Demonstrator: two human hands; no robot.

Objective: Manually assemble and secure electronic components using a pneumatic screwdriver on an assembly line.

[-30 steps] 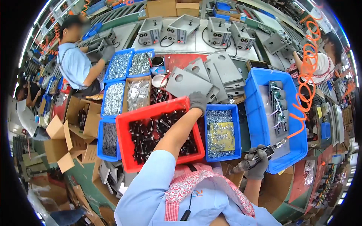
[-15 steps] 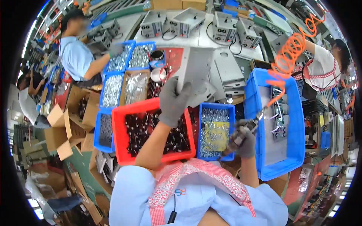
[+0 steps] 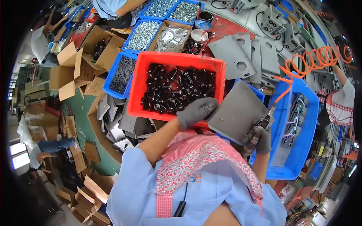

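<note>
My gloved left hand (image 3: 198, 112) is closed at the left edge of a flat grey metal plate (image 3: 239, 113), over the near right corner of a red bin (image 3: 137, 84). Dark parts with shiny shafts (image 3: 181, 88) fill that bin. In my gloved right hand (image 3: 261, 138) is a pneumatic screwdriver (image 3: 253, 140), joined to a coiled orange air hose (image 3: 309, 62). The screwdriver lies along the plate's right side, its lower end toward my body. Behind the plate, a small blue bin (image 3: 252, 89) is mostly covered.
A large blue tub (image 3: 275, 152) with circuit boards stands right. Flat grey panels (image 3: 232, 52) lie beyond the red bin. Blue bins of screws (image 3: 142, 34) and nails (image 3: 124, 73) line the left, near open cartons (image 3: 68, 71). Metal-cased units (image 3: 271, 22) stand farther back. Co-workers are at both sides.
My left hand has brought the plate from the far panels back toward my body, beside the screwdriver. The view has turned toward the left and nearer my body.
</note>
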